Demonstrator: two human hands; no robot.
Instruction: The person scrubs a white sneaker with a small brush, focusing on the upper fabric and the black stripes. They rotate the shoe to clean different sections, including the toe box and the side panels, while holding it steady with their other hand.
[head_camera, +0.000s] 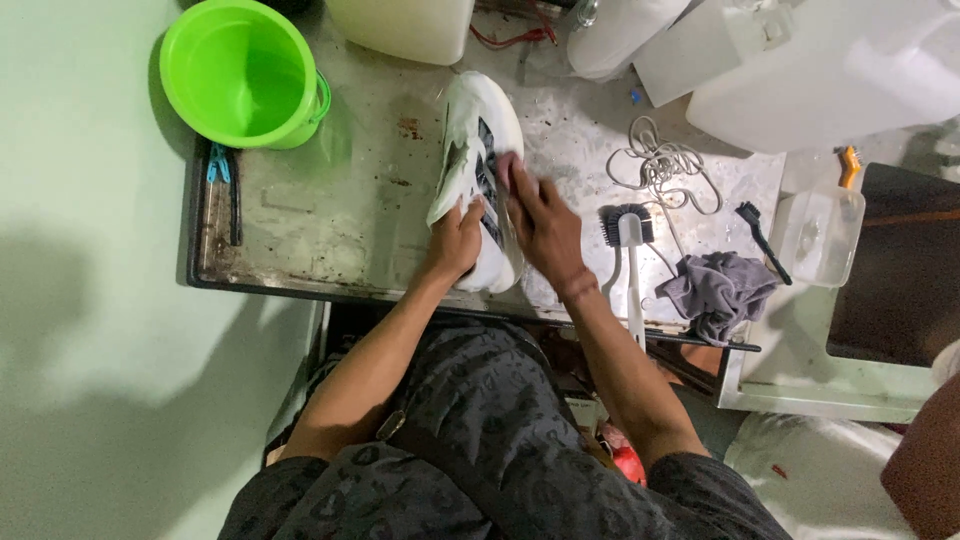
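L hand (455, 240) grips white shoe (478, 170) near end; R hand (540, 225) flat on upper, fingers spread. Wet tray (300, 200) — shoe may slide if grip loosens.

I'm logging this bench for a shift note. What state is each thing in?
Shoe: lying on the tray, held by both hands.
Left hand: gripping the shoe's near end.
Right hand: flat on the shoe's side.
Bucket: upright, looks empty.
Brush: lying loose, untouched.
Cloth: crumpled at the tray's edge.
Laces: loose, tangled.
Tray: wet, stained.
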